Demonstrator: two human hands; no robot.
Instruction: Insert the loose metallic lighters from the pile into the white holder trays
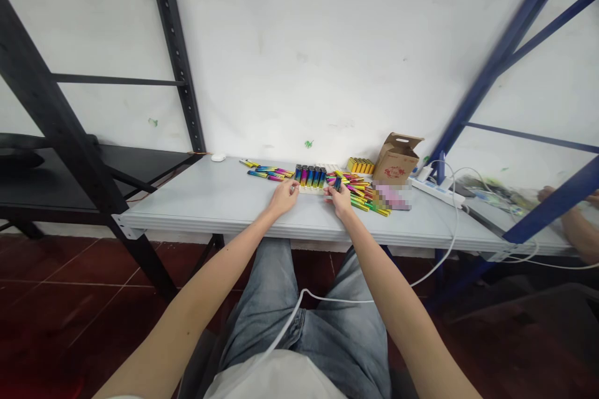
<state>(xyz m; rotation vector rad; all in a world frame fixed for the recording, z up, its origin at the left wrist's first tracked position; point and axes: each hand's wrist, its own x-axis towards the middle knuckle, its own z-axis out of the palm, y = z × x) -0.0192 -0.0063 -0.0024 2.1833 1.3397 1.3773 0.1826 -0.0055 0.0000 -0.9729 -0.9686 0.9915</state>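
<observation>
Several shiny, multicoloured lighters [311, 176] with dark tops stand upright in a row on a pale tray [309, 191]. My left hand [284, 197] is at the row's left end, fingers loosely curled and a little apart; I make out nothing held in it. Right of the row, my right hand [340, 198] is closed on a dark-topped blue lighter [337, 183], held upright between thumb and fingers. Loose metallic pieces in gold, pink and green [360, 192] lie in a heap beyond that hand. More loose coloured pieces [269, 172] lie left of the row.
A block of yellow cylinders [360, 166] and an open cardboard box [397, 159] stand at the back right of the grey table [224, 199]. Beside them lie a blurred pink packet [393, 197] and a white power strip [437, 191]. A white cable crosses my lap. Another person's arm [578, 224] shows far right.
</observation>
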